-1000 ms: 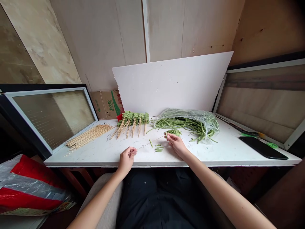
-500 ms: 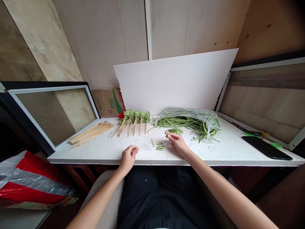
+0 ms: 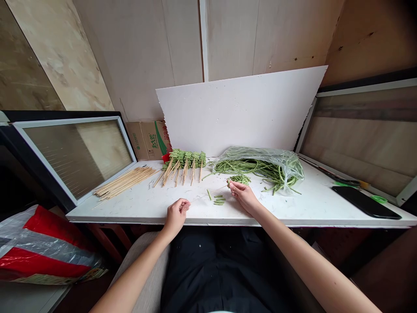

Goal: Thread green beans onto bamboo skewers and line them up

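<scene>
My left hand point(image 3: 177, 213) is closed around the near end of a thin bamboo skewer point(image 3: 199, 198), which slants up to the right above the table. At its far end, my right hand point(image 3: 243, 196) pinches a short piece of green bean point(image 3: 228, 183) between thumb and fingers. Another bean piece point(image 3: 209, 194) crosses the line of the skewer; whether it is threaded or lies beneath, I cannot tell. Several cut pieces point(image 3: 219, 200) rest on the table between my hands. Just behind my right hand is a small heap of cut beans point(image 3: 240, 178).
Loose skewers point(image 3: 125, 184) lie at the left, beside stacked bean-filled skewers point(image 3: 187, 158). Long beans in a clear plastic bag point(image 3: 260, 165) lie at the back right. A black phone point(image 3: 365, 202) is near the right end of the white table point(image 3: 137, 213). A white board point(image 3: 237, 115) stands behind.
Almost nothing differs. Both hands keep their hold on the skewer and bean piece, and the whole view has shifted very slightly.
</scene>
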{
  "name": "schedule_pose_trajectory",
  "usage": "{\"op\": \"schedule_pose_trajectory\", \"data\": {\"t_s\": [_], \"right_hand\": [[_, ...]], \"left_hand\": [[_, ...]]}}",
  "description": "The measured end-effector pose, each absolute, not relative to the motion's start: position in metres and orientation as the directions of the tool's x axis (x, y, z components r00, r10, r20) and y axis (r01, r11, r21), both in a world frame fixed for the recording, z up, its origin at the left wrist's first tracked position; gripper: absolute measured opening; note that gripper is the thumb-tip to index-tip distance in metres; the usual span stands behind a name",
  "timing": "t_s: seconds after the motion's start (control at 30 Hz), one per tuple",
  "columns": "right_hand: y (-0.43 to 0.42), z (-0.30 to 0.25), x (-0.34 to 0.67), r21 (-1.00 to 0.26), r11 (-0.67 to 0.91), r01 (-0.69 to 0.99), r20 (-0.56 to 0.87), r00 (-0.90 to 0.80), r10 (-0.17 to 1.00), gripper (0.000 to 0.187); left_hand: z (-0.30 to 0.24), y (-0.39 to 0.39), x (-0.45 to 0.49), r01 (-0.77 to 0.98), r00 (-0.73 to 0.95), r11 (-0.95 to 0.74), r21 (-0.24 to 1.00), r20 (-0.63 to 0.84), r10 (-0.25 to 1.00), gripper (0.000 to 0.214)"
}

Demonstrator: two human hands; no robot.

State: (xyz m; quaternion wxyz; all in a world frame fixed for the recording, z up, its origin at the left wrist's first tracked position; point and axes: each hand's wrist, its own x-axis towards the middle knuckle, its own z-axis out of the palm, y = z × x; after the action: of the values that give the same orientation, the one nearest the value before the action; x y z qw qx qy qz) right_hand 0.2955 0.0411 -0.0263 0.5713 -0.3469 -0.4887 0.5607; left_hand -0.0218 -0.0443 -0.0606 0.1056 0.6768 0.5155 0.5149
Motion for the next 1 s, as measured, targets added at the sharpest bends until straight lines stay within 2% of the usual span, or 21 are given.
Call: {"op": "schedule_pose_trajectory", "data": {"t_s": [0.43,0.57,0.83,1.0], "right_hand": [[0.030,-0.017,0.292,-0.954,0.115,-0.279,0.170,-0.184,0.968,0.041],[0.028,-0.016,0.291,-0.961,0.140,-0.238,0.180,-0.157,0.971,0.043],[0.023,-0.007,0.290,-0.957,0.112,-0.269,0.159,-0.160,0.974,0.042],[0.023,-0.004,0.291,-0.961,0.117,-0.249,0.151,-0.122,0.981,0.039]], "left_hand": [[-0.062,-0.048,-0.022,0.596,-0.108,-0.452,0.664,0.624,0.774,0.015],[-0.063,-0.049,-0.022,0.619,-0.102,-0.450,0.643,0.634,0.767,0.015],[-0.065,-0.047,-0.020,0.601,-0.134,-0.448,0.662,0.635,0.760,0.016],[-0.061,-0.047,-0.022,0.607,-0.094,-0.462,0.647,0.635,0.766,0.016]]}}
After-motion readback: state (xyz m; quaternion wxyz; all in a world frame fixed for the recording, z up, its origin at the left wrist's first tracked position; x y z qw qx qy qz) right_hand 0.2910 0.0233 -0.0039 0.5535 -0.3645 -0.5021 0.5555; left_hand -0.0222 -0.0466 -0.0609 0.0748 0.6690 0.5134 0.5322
